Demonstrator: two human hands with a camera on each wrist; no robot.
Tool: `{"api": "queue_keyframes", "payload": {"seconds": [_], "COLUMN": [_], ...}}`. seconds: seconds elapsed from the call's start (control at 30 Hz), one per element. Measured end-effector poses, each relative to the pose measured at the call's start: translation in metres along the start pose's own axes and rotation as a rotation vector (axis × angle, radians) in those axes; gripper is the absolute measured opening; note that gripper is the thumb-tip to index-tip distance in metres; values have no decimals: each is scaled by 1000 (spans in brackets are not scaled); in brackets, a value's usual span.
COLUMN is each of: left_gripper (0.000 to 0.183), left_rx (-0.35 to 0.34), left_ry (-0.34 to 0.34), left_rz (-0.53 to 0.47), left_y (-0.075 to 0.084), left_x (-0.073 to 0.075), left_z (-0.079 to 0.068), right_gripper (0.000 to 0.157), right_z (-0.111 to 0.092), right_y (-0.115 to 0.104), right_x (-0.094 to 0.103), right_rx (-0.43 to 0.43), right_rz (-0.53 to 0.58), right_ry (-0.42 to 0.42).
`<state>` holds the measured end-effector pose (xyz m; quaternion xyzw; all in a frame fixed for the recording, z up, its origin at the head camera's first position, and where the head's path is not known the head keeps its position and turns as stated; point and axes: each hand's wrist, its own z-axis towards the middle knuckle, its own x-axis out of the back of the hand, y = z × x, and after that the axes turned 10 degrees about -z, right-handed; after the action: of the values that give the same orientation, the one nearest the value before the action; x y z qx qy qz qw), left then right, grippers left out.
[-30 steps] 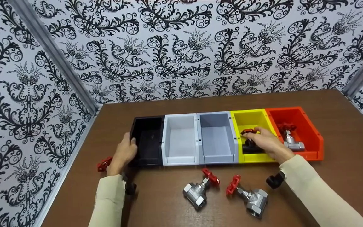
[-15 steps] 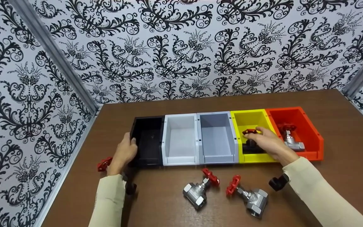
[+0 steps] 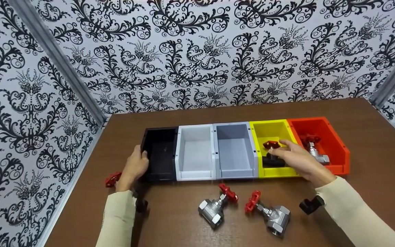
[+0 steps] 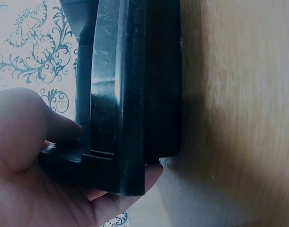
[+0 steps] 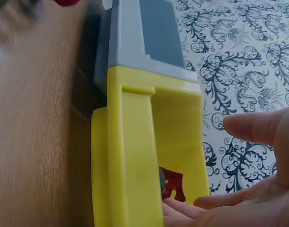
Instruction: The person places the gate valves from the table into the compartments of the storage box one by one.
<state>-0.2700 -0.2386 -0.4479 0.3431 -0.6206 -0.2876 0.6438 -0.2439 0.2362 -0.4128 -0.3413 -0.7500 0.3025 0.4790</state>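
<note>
My left hand (image 3: pixel 134 168) grips the left wall of the black bin (image 3: pixel 163 178); in the left wrist view the thumb lies inside the bin (image 4: pixel 106 94) and a fingertip shows outside. My right hand (image 3: pixel 297 159) hovers at the right side of the yellow bin (image 3: pixel 279 172), its thumb and fingers spread apart. Inside that bin stands a black valve with a red handwheel (image 3: pixel 272 160), close to the right fingertips. In the right wrist view only part of its red handwheel (image 5: pixel 173 184) shows past the yellow wall (image 5: pixel 137 156).
The white bin (image 3: pixel 196 175), grey bin (image 3: pixel 237 173) and red bin (image 3: pixel 341 168) share the row; a silver valve (image 3: pixel 316 154) lies in the red one. In front lie two silver valves, left (image 3: pixel 213 211) and right (image 3: pixel 274 218). A red handwheel (image 3: pixel 113 179) shows behind the left wrist.
My right hand has let go of the black valve and drawn back slightly to the right; the valve stays in the yellow bin. The left hand keeps its grip on the black bin.
</note>
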Motion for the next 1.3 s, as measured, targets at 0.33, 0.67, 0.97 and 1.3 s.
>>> {"api": "queue_keyframes", "payload": {"seconds": [0.33, 0.67, 0.97, 1.3], "left_gripper": [41, 42, 43, 42], "left_rx": [21, 7, 14, 15], "left_ry": [-23, -1, -15, -24], "left_rz": [20, 60, 47, 29], "left_y": [2, 1, 1, 1], "left_x": [2, 0, 0, 1], "left_z": [0, 2, 1, 0], "right_gripper": [89, 64, 47, 44], "right_z": [-27, -38, -43, -43], "right_y": [-3, 4, 12, 21], "right_x": [1, 2, 4, 0], "right_rx": [90, 198, 260, 272], "right_rz": [24, 214, 177, 135], "right_ry": [9, -1, -54, -175]}}
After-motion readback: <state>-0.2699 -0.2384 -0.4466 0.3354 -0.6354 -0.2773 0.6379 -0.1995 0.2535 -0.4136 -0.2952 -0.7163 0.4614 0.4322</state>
